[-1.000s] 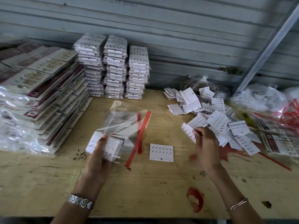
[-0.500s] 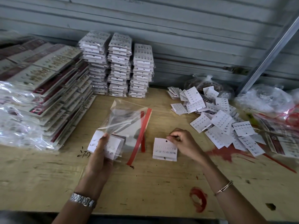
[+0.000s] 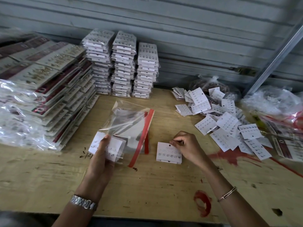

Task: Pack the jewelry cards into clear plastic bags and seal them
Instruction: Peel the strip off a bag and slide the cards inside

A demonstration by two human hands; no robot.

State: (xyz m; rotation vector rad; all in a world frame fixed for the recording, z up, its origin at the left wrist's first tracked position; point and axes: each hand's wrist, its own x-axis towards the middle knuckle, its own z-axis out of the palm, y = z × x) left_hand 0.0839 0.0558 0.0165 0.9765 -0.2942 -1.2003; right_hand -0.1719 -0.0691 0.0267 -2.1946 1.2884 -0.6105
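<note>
While your left hand [image 3: 100,161] is gripping a few jewelry cards [image 3: 114,150] together with the low end of the clear bag [image 3: 129,122], your right hand [image 3: 186,145] is pinching the top edge of the small stack [image 3: 168,153] lying on the counter [image 3: 147,185]. You are gathering cards for the bag, I think. Next you are needing to lift that stack flat and slide it in. A second ago your right hand was picking in the loose pile [image 3: 226,128], and only one card was lying there
</note>
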